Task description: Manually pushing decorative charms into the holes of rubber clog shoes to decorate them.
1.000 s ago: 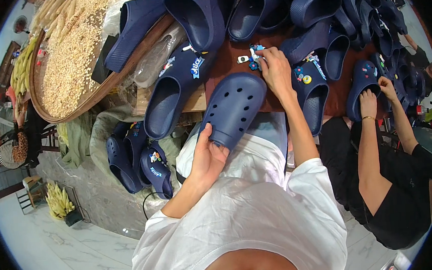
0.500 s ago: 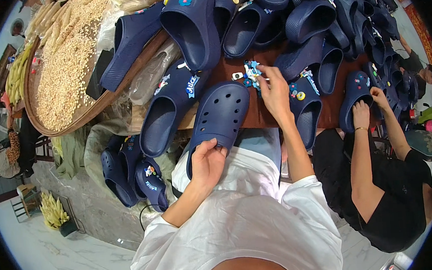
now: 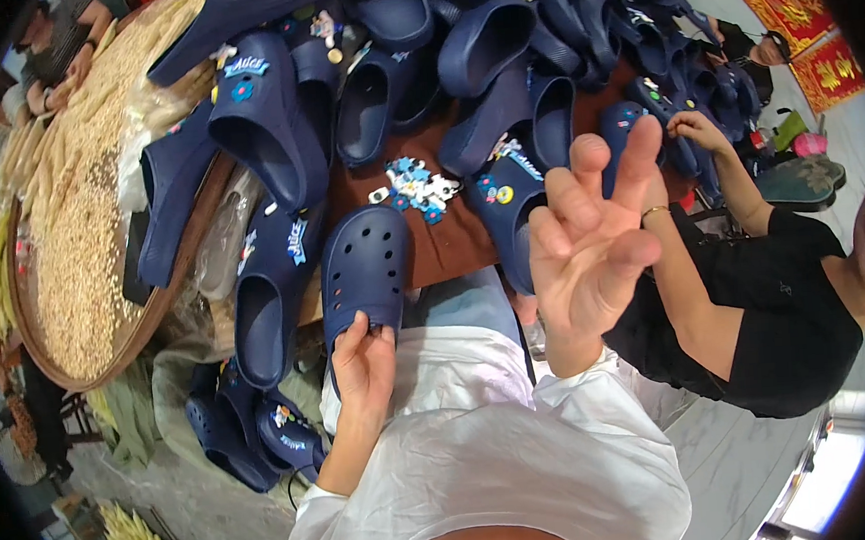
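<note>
My left hand grips a plain navy clog by the edge of its foot opening, toe pointing away from me. Round holes dot its upper, and no charms show on it. My right hand is raised, palm toward me, fingers apart and partly bent, with nothing visible in it. Between the hands, farther off on the brown table, lies a small heap of blue, white and black shoe charms. A decorated clog rests left of the held one. Another decorated clog is partly behind my right hand.
Many navy clogs crowd the table's far side. A round tray of corn kernels stands at left. More clogs sit lower left. To my right, a person in black works at another clog.
My right hand has left the charms and come up toward me, fingers spread. My left hand still holds the clog. The whole view has shifted and turned.
</note>
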`<move>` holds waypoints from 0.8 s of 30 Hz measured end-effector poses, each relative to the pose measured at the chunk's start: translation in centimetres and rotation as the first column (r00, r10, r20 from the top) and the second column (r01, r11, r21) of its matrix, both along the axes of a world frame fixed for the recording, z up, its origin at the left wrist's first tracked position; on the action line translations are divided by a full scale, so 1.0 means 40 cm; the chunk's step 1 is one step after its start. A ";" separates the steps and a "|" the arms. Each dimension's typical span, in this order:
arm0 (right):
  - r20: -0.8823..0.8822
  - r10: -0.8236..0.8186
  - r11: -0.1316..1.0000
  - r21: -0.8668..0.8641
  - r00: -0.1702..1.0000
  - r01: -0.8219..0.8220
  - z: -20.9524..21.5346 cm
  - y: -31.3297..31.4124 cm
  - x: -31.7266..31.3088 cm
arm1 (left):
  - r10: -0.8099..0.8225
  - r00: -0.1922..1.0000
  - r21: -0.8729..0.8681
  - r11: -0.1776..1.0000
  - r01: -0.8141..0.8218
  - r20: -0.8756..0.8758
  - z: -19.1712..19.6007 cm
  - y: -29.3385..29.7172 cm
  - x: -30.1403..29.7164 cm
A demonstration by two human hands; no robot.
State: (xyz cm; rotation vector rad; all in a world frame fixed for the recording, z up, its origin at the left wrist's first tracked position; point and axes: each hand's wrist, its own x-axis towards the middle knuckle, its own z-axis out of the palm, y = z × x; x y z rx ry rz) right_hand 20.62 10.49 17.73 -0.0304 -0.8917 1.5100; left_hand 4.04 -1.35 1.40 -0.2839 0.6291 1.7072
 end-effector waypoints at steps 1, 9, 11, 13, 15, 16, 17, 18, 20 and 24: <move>-0.016 0.005 0.996 0.092 1.000 -0.003 0.015 -0.003 0.008 | -0.017 1.000 -0.016 1.000 0.017 0.001 0.009 0.000 0.004; 0.157 -0.759 0.418 0.862 0.631 0.287 0.107 0.041 -0.054 | 0.001 0.999 0.003 1.000 -0.001 0.046 -0.008 0.011 0.002; 0.218 -0.775 0.593 0.575 0.593 0.564 0.086 0.079 -0.110 | -0.023 0.996 0.007 1.000 0.022 0.082 -0.013 0.011 -0.003; 0.261 -0.530 0.845 0.089 0.807 0.527 0.032 0.163 -0.144 | 0.013 0.998 0.010 1.000 -0.013 0.067 -0.006 0.005 -0.003; 0.246 -0.205 0.913 -0.300 0.947 0.275 -0.119 0.278 -0.079 | 0.004 0.997 0.048 0.999 -0.007 0.071 0.007 0.016 0.008; 0.152 0.040 0.878 -0.477 0.988 0.038 -0.200 0.316 -0.057 | 0.006 0.998 0.053 0.999 -0.009 0.062 0.005 0.018 0.011; 0.044 0.100 0.773 -0.633 0.994 -0.050 -0.239 0.322 -0.066 | 0.010 0.998 0.036 0.999 -0.012 0.065 0.008 0.017 0.010; -0.070 0.146 0.638 -0.755 0.987 -0.148 -0.266 0.327 -0.079 | 0.017 0.997 0.021 1.000 -0.019 0.069 0.008 0.016 0.009; -0.124 0.169 0.600 -0.774 0.978 -0.202 -0.305 0.344 -0.087 | 0.033 0.998 0.016 0.999 -0.034 0.054 0.008 0.014 0.009; -0.144 0.148 0.580 -0.789 0.978 -0.204 -0.307 0.361 -0.091 | 0.004 0.997 0.003 1.000 -0.004 0.074 0.010 0.009 0.003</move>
